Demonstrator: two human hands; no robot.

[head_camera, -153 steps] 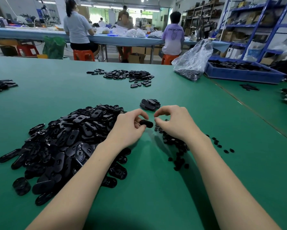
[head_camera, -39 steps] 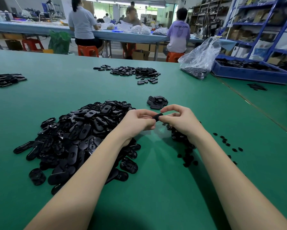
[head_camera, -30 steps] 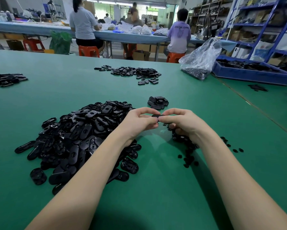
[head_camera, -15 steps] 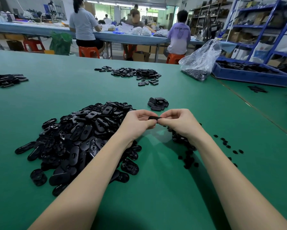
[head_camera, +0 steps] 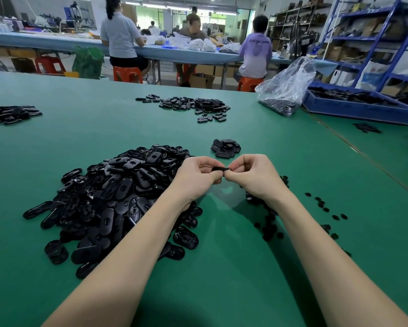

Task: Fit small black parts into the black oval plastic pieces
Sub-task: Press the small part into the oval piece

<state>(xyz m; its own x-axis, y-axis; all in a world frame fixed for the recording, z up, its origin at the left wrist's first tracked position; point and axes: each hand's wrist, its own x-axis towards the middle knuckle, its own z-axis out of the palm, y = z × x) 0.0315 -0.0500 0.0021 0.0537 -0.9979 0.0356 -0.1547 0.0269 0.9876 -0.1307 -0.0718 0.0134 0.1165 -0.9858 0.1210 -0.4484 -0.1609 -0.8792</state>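
Observation:
Both hands meet above the green table (head_camera: 233,279). My left hand (head_camera: 198,178) and my right hand (head_camera: 254,178) pinch one black oval piece (head_camera: 219,169) between their fingertips; most of it is hidden by the fingers. Whether a small part sits in it cannot be told. A big heap of black oval pieces (head_camera: 118,197) lies to the left, partly under my left forearm. Small black parts (head_camera: 269,220) are scattered under and right of my right wrist. A little stack of oval pieces (head_camera: 225,147) lies just beyond my hands.
Farther back lie another spread of black pieces (head_camera: 193,106) and a smaller group at the far left (head_camera: 9,114). A clear plastic bag (head_camera: 285,90) and a blue tray (head_camera: 361,109) stand at the back right. People sit at a blue bench behind.
My hands have stayed together on the oval piece, with the fingertips closing tighter over it. The piles have not moved.

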